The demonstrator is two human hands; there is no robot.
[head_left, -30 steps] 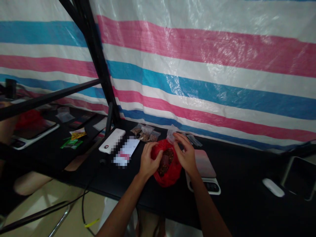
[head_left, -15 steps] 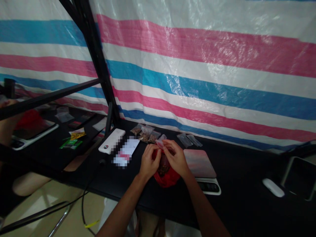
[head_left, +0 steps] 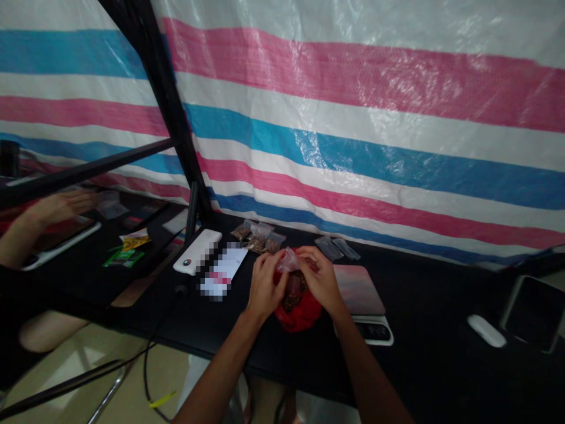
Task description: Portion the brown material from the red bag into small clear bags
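Observation:
My left hand (head_left: 265, 287) and my right hand (head_left: 320, 280) pinch a small clear plastic bag (head_left: 288, 260) between their fingertips. Its lower part is hidden by my fingers. Right below my hands lies a red plastic bag (head_left: 300, 313), open at the top, holding a brown granular material (head_left: 291, 297). Behind them stand several small filled bags (head_left: 258, 237) of similar brown material. Two empty clear bags (head_left: 329, 248) lie on the black table (head_left: 410, 359) to the right of those.
A digital scale (head_left: 373, 331) with a pink-tinted top stands right of my hands. A white power bank (head_left: 197, 252), a blurred paper (head_left: 223, 272), a white mouse (head_left: 486, 330) and a black frame post (head_left: 190, 215) are nearby. A striped tarpaulin (head_left: 353, 118) hangs behind the table.
The small clear bag has moved from above my right hand to between both hands. My hands have drawn closer together over the red bag, and the view has shifted slightly.

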